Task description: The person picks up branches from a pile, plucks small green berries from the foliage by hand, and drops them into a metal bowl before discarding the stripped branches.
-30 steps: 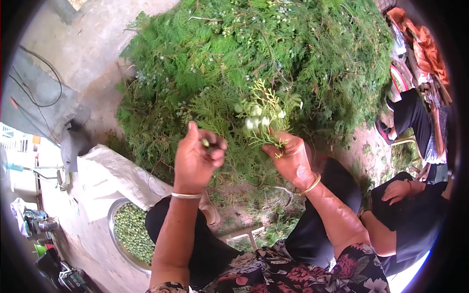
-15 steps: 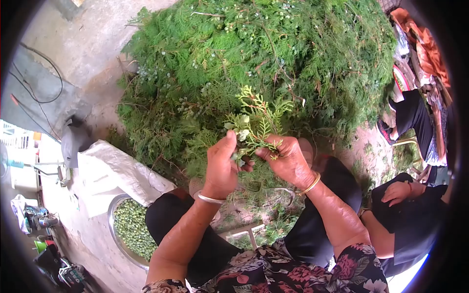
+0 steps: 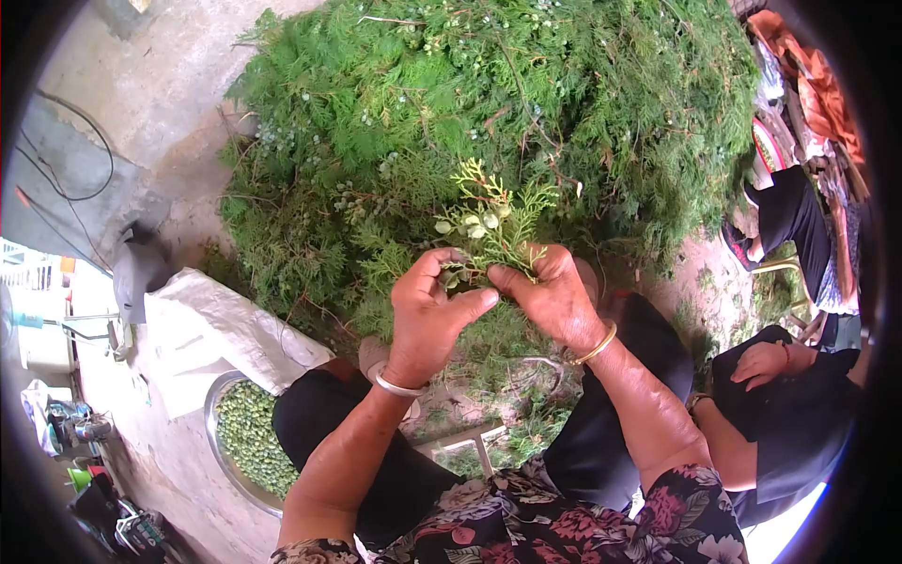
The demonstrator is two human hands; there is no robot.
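A small cypress sprig (image 3: 505, 202) with feathery green leaves and several pale green cones (image 3: 476, 226) stands up in front of the big leafy pile. My right hand (image 3: 556, 299) pinches its lower end between thumb and fingers. Close beside it, my left hand (image 3: 430, 315) has its fingers curled about more green cones (image 3: 454, 276) low on the sprig, its thumb stretched toward my right hand. The fingertips of my left hand are partly hidden. To the left of my knee, a round metal basin (image 3: 214, 428) holds many picked green cones (image 3: 252, 442).
The large pile of cypress branches (image 3: 451, 103) fills the ground ahead. A white sack (image 3: 230, 315) lies at the left above the basin. At the right sits another person, whose hand (image 3: 763, 364) rests on dark clothing. Black cables (image 3: 105, 164) lie at the upper left.
My left thumb has come down from upright to point across at my right hand, and the left fingers have shifted on the sprig. My right hand still holds it.
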